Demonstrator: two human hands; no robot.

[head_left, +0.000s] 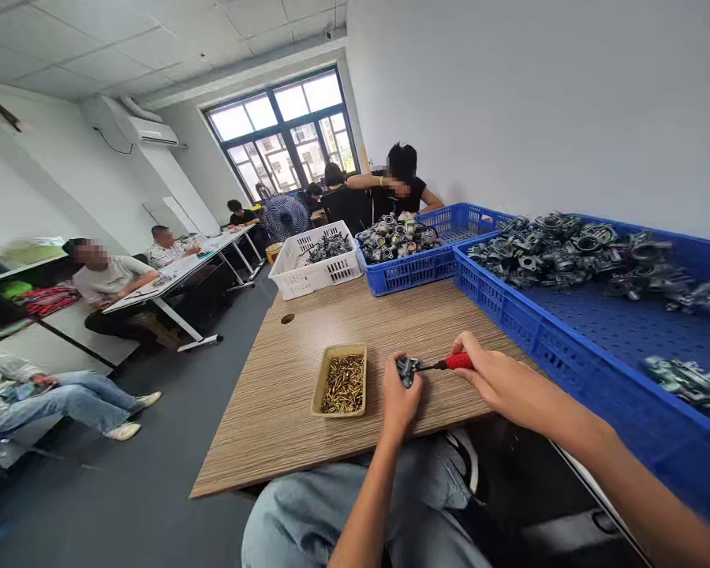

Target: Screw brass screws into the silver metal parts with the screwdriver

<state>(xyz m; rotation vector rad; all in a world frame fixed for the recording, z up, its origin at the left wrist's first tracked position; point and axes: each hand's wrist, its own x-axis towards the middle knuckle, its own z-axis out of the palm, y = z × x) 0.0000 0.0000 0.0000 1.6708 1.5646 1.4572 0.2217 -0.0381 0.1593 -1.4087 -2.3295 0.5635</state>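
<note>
knees bent | left hand (400, 401) grips metal part (408, 369) | right hand (490, 374) grips screwdriver (453, 363)

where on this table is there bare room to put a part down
Bare wood lies between the tan tray of brass screws and the white basket, around the cable hole, and along the table's left edge. Crowded: the right side, filled by blue crates of metal parts.

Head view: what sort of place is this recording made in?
Most likely a small assembly or repair workshop set up in an office-like room. Blue crates hold heaps of metal engine-type parts, a tray of small brass pieces sits on the wooden table, and other people work at desks.
</note>
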